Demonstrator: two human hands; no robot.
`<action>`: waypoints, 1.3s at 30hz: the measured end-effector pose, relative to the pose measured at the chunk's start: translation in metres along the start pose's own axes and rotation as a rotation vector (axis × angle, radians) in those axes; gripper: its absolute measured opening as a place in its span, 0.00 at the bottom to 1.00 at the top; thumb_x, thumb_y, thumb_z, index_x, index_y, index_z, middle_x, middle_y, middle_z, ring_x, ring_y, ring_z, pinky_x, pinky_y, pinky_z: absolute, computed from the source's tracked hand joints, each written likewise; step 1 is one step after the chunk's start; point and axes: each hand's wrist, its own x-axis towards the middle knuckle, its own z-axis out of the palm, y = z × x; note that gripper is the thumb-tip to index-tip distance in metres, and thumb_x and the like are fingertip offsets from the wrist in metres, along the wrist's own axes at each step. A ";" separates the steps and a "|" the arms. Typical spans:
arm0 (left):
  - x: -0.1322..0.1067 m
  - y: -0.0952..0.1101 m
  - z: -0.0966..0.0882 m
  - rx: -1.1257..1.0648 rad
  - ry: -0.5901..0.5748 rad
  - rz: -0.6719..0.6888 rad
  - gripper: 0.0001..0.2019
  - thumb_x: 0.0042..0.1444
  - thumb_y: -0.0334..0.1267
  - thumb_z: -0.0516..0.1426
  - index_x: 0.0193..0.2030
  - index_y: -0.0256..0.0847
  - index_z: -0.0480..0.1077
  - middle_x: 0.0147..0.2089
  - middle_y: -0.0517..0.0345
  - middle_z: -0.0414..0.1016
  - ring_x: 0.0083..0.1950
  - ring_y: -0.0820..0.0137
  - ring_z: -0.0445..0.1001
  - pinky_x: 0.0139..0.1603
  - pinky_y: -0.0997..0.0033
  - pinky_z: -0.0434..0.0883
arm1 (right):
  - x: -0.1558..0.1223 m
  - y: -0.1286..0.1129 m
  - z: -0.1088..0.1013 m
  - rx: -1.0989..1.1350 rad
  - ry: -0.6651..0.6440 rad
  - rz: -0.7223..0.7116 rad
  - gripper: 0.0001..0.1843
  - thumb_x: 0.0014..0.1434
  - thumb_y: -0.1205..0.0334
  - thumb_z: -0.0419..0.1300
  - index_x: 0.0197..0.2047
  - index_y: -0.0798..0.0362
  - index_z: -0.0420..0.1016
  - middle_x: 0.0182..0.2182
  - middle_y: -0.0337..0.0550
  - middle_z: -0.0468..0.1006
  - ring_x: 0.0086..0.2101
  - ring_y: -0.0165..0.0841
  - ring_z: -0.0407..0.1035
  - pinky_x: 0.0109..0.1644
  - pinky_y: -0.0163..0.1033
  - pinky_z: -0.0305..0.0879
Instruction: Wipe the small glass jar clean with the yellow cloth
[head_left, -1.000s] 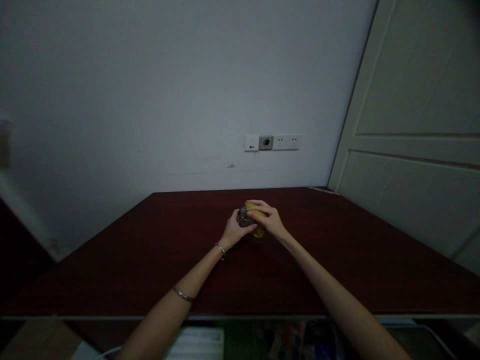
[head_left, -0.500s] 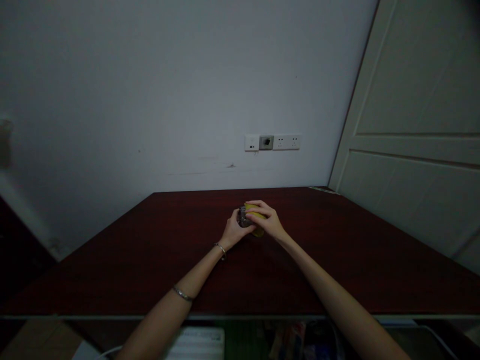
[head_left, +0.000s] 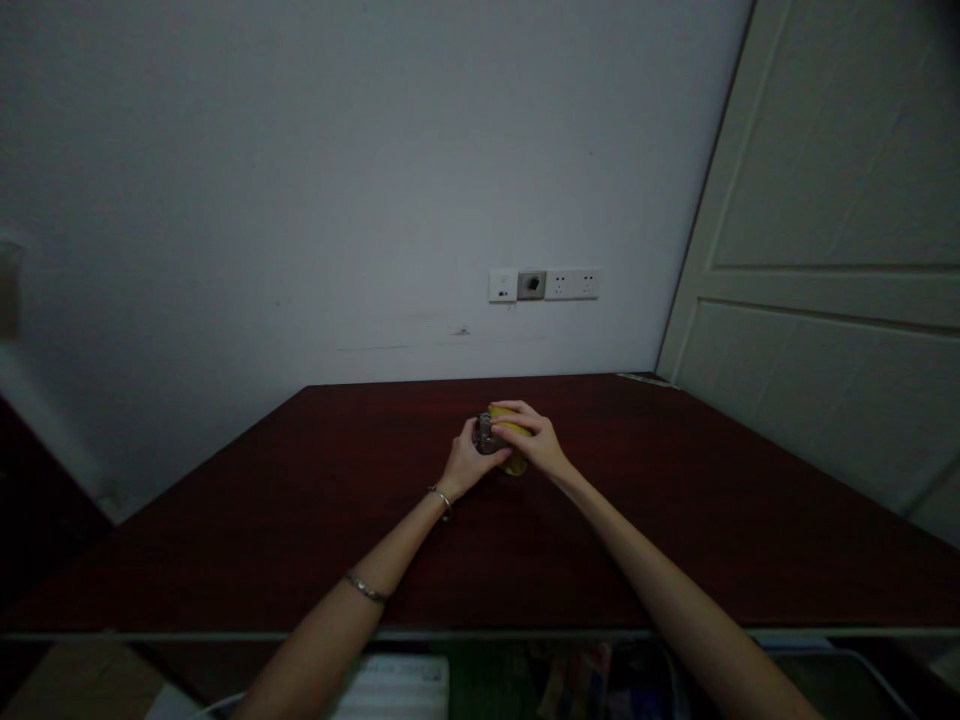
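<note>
Above the middle of the dark red table (head_left: 337,520), my two hands meet at a small object. My left hand (head_left: 466,462), with bracelets on its wrist and forearm, is closed around a dark, shiny, glass-like piece (head_left: 484,434). My right hand (head_left: 541,443) grips a rounded yellow piece (head_left: 514,464) pressed against the right side of it. Fingers cover much of both pieces. I cannot tell whether they are one object or two, or whether they touch the tabletop.
Behind the table rises a pale wall with a row of sockets and a switch (head_left: 544,285). A panelled door (head_left: 832,230) stands along the right. Below the front edge, a white box (head_left: 397,688) and several dim items show.
</note>
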 end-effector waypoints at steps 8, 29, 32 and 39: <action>-0.003 0.006 -0.001 0.070 -0.052 0.019 0.32 0.38 0.47 0.65 0.50 0.39 0.61 0.43 0.53 0.74 0.43 0.65 0.73 0.43 0.67 0.69 | 0.003 0.006 0.000 0.034 0.104 0.088 0.09 0.50 0.56 0.63 0.35 0.49 0.79 0.40 0.45 0.76 0.43 0.37 0.69 0.52 0.45 0.63; -0.003 0.001 0.002 0.243 -0.025 0.007 0.37 0.38 0.47 0.64 0.55 0.40 0.57 0.42 0.51 0.75 0.41 0.59 0.75 0.39 0.64 0.70 | -0.003 -0.007 0.000 -0.235 -0.048 -0.126 0.08 0.52 0.58 0.62 0.37 0.45 0.79 0.44 0.43 0.75 0.46 0.38 0.67 0.53 0.47 0.61; -0.005 0.002 0.001 0.246 -0.032 0.044 0.38 0.36 0.50 0.64 0.55 0.41 0.58 0.45 0.49 0.74 0.44 0.58 0.74 0.42 0.63 0.70 | 0.000 -0.001 0.001 -0.172 0.008 -0.037 0.09 0.52 0.57 0.61 0.36 0.47 0.79 0.41 0.44 0.75 0.44 0.37 0.69 0.51 0.45 0.63; -0.007 0.003 0.001 0.250 -0.063 0.052 0.39 0.33 0.50 0.66 0.54 0.42 0.59 0.45 0.49 0.74 0.45 0.56 0.74 0.44 0.61 0.69 | 0.000 0.002 -0.001 -0.135 0.024 0.011 0.09 0.52 0.56 0.61 0.36 0.49 0.79 0.40 0.46 0.76 0.43 0.37 0.69 0.50 0.45 0.64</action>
